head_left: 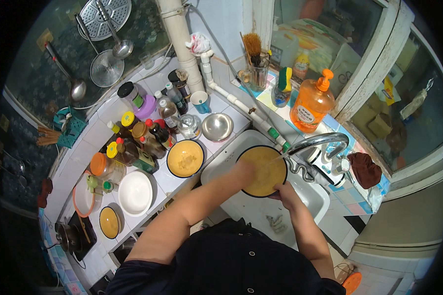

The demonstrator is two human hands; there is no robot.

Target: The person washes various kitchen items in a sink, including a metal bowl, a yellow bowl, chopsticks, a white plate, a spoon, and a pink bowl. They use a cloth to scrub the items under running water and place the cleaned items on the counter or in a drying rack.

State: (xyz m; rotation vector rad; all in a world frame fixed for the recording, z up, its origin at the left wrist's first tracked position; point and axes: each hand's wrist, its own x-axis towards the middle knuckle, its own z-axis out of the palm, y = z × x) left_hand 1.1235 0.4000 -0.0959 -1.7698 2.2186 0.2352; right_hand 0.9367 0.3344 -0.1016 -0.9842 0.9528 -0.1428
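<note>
A yellow bowl with a dark rim [268, 178] is over the white sink [316, 205], under the chrome faucet [325, 140]. Thin water seems to run from the spout into it. My right hand [282, 193] grips the bowl's near rim, fingers mostly beneath it. Across the bowl's left side reaches my left hand [246, 172], smeared by motion, so its fingers cannot be made out. A crumpled pale grey thing [276, 223] lies in the sink below the bowl. On the counter to the left stands a second yellow bowl [185, 158] with pale bits inside.
Left of the sink are a metal bowl [217, 127], a white bowl [135, 193], a small yellow bowl [110, 222] and several bottles and jars. An orange pump bottle [310, 105] and a sponge in a glass [282, 87] stand behind the sink. A brown cloth [365, 170] lies right of the faucet.
</note>
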